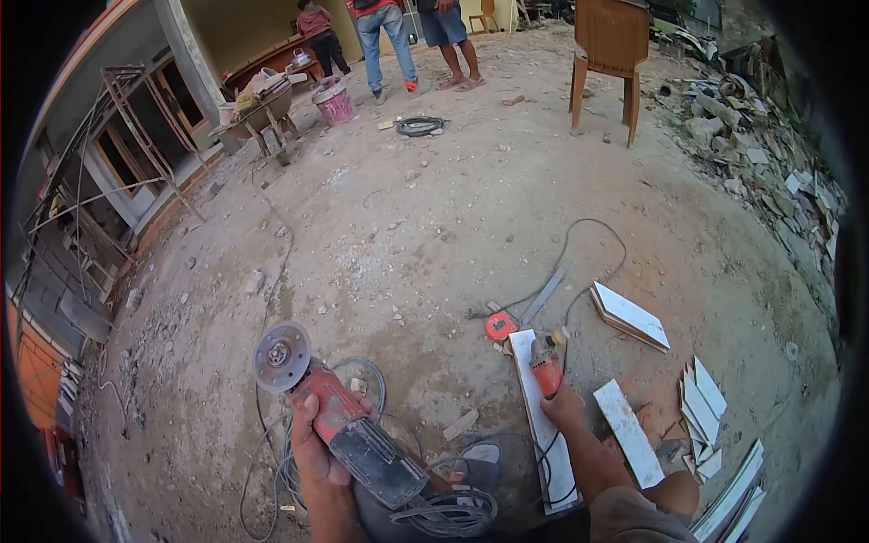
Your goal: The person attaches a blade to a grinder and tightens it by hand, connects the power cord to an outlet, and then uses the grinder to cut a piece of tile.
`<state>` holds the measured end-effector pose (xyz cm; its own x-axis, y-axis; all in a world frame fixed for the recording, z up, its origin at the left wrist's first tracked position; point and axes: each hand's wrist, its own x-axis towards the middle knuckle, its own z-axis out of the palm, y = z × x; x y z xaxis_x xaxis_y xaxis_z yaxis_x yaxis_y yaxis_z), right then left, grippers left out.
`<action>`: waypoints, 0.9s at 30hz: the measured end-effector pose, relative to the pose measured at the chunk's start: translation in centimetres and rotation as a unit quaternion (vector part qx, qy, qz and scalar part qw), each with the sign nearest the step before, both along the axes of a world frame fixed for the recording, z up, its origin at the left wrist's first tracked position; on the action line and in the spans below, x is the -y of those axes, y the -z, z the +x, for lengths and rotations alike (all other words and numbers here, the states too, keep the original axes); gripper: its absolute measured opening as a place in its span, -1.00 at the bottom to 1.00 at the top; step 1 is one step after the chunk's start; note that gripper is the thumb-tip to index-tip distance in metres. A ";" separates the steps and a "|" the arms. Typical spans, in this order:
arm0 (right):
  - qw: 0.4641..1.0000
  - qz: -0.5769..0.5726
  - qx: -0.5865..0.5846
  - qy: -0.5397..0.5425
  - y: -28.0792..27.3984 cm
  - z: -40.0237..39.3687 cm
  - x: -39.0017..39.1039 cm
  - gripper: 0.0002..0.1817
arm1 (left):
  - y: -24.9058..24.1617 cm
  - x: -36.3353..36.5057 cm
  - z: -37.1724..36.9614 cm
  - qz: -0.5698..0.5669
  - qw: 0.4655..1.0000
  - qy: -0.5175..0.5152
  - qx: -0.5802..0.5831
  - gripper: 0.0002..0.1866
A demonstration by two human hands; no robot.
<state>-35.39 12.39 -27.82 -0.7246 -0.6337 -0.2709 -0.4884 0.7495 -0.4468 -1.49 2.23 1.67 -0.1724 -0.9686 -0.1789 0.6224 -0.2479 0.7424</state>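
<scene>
My left hand [315, 445] is wrapped round a red and black angle grinder [369, 442], its round cutting disc [282, 357] facing up and away from me. In my right hand [565, 409] is a smaller red power tool [547, 373] with a pale yellow head, held over a long white tile strip [554, 462] on the ground. Beyond the strip's far end lie a red tape measure [499, 326] and a flat grey metal bar [545, 294]. Coiled cable [453, 514] hangs below the grinder's rear end.
Cut tiles [631, 315] and another white strip [628, 433] lie to the right, with several shards [702, 407]. A brown chair [611, 41], a loaded wheelbarrow [270, 110], a pink bucket [335, 101] and people [385, 41] stand farther off. Rubble [751, 136] lines the right side.
</scene>
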 end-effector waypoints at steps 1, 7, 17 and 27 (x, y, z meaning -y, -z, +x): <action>1.000 -0.005 -0.021 -0.018 -0.1 -0.5 0.1 -0.36 | 0.1 0.0 -0.2 0.001 1.000 0.007 0.007 -0.47; 0.999 -0.012 0.038 -0.020 -2.2 -3.2 3.2 -0.33 | 1.3 0.8 -1.1 0.063 0.998 0.001 -0.002 -0.38; 0.949 -0.039 -0.186 -0.250 -1.3 -12.5 23.5 -0.33 | 1.0 2.7 -2.3 0.076 0.996 0.013 0.035 -0.37; 0.956 -0.068 -0.166 -0.231 3.7 -10.1 33.5 -0.18 | 0.8 2.5 1.2 0.117 0.957 -0.140 0.225 -0.24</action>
<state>-45.45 -21.15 -31.50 -0.3909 -0.9199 0.0325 -0.8850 0.3659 -0.2881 -0.28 -0.27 0.88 0.2345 -0.8896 -0.3920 0.3192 -0.3104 0.8954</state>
